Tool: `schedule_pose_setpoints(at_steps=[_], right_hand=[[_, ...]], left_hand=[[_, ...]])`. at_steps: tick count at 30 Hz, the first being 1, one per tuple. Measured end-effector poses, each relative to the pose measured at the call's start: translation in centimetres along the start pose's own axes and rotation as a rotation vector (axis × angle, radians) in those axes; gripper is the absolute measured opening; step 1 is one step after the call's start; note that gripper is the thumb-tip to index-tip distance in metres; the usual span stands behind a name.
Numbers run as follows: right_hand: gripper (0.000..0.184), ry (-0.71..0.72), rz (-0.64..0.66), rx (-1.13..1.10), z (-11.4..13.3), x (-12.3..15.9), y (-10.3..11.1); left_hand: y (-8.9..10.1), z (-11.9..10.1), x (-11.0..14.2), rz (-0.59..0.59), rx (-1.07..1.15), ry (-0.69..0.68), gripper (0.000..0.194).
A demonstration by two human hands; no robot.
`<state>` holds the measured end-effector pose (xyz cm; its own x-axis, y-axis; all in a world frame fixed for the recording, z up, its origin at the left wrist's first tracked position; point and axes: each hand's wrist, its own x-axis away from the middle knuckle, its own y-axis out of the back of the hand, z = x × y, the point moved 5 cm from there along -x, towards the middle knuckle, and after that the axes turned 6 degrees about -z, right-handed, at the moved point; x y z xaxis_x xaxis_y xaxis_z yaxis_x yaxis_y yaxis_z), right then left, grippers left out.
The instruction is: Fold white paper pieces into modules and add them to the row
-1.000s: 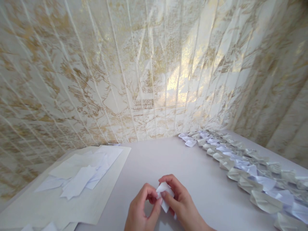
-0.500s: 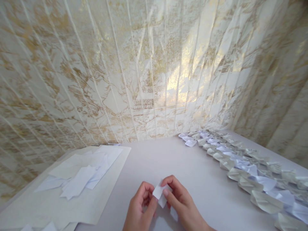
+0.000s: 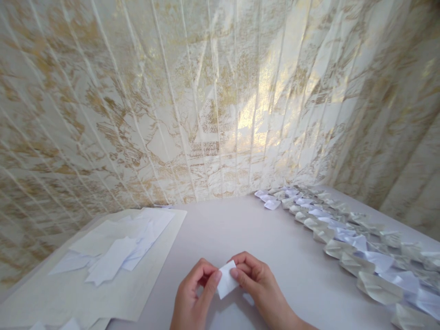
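Between my two hands, above the near part of the table, is a small folded piece of white paper (image 3: pixel 227 280). My left hand (image 3: pixel 196 289) pinches its left edge between thumb and fingers. On the opposite edge, the thumb and curled fingers of my right hand (image 3: pixel 258 283) close on it. The paper is tilted, with one flat face toward me; its back and the fingertips behind it are hidden.
Left, white paper pieces (image 3: pixel 112 261) lie heaped on a large cream sheet (image 3: pixel 137 293). Rows of small folded paper shapes (image 3: pixel 380 288) run along the right side of the white table (image 3: pixel 213 229). A gold-patterned curtain (image 3: pixel 192 101) hangs behind the table.
The paper has turned so that one flat face shows, where two parts stood apart before. My left thumb has moved up onto its edge, and my right fingers have shifted behind it.
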<state>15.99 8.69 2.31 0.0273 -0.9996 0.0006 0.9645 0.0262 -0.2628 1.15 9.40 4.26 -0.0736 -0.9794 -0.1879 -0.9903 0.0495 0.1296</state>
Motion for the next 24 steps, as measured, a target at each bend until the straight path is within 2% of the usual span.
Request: schedule_pose_setpoints(at_steps=[3,5,8,14,17,24], right_hand=[[0.042,0.021,0.054,0.131,-0.1,-0.1,0.1],[0.043,0.088,0.042,0.271,0.3,-0.2,0.3],[0.043,0.183,0.025,0.349,1.3,-0.2,0.2],[0.045,0.166,0.068,0.325,1.5,-0.2,0.0],[0.041,0.175,0.007,0.267,1.4,-0.2,0.4],[0.038,0.023,-0.069,-0.015,1.0,0.0,0.7]], left_hand=[[0.3,-0.4,-0.2,-0.007,-0.063,-0.086,0.032],[0.2,-0.6,-0.2,0.010,-0.082,-0.135,0.030],[0.0,-0.6,-0.1,0.038,-0.073,-0.139,0.029],[0.1,-0.8,-0.3,0.026,-0.155,-0.169,0.034],[0.2,-0.8,-0.6,0.045,-0.215,-0.186,0.035],[-0.2,-0.2,-0.7,0.141,-0.250,-0.154,0.034]])
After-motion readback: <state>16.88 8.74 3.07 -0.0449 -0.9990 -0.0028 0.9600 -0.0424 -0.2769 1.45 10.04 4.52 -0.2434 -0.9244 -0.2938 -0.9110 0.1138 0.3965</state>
